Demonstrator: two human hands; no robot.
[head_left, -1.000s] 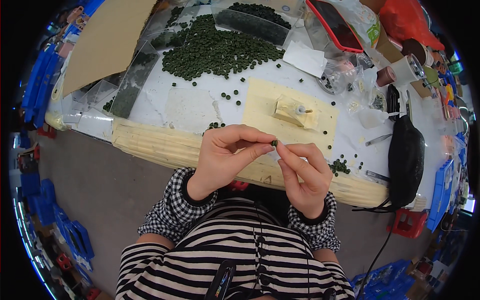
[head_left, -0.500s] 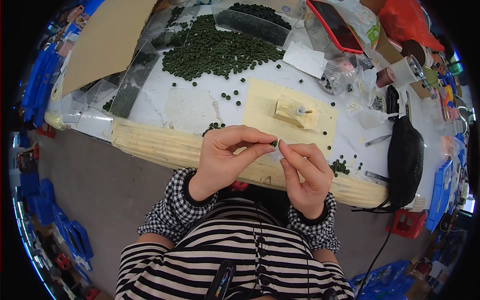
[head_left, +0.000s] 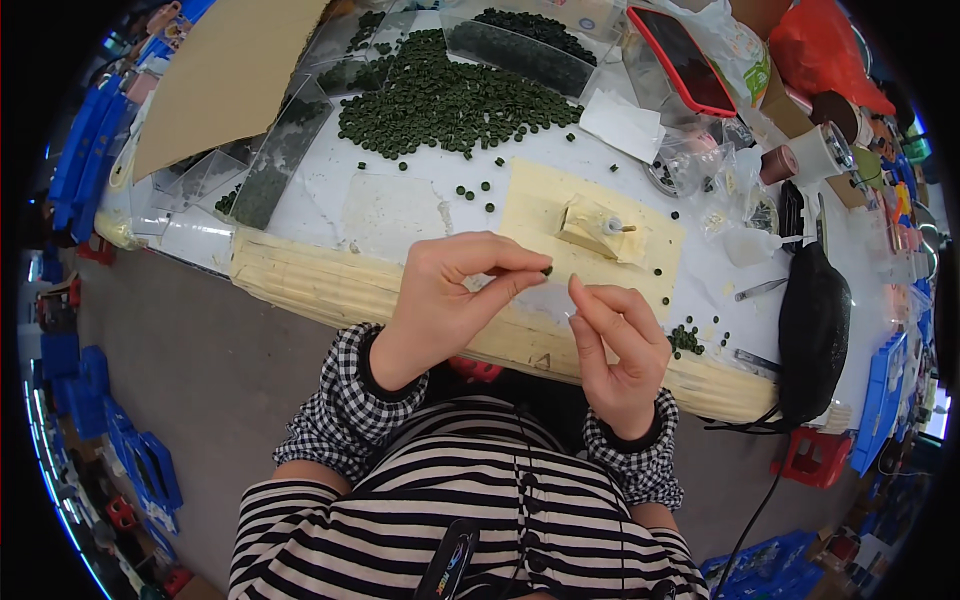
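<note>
Hands are a bit apart over the near edge of the counter [head_left: 315,200]. Left hand [head_left: 440,300] has one little dark green bead [head_left: 547,270] pinched between thumb and fingertips. Right hand [head_left: 625,360] is curled just beside it, and honestly I can't tell if it's gripping anything tiny. Big bead pile [head_left: 440,105] sits well past the left hand, a cream block [head_left: 590,230] with a peg is just ahead of the right one, and a small bead cluster [head_left: 686,341] lies right of that.

A small dark-green piece [head_left: 547,270] is pinched between the left fingers [head_left: 512,259].
</note>
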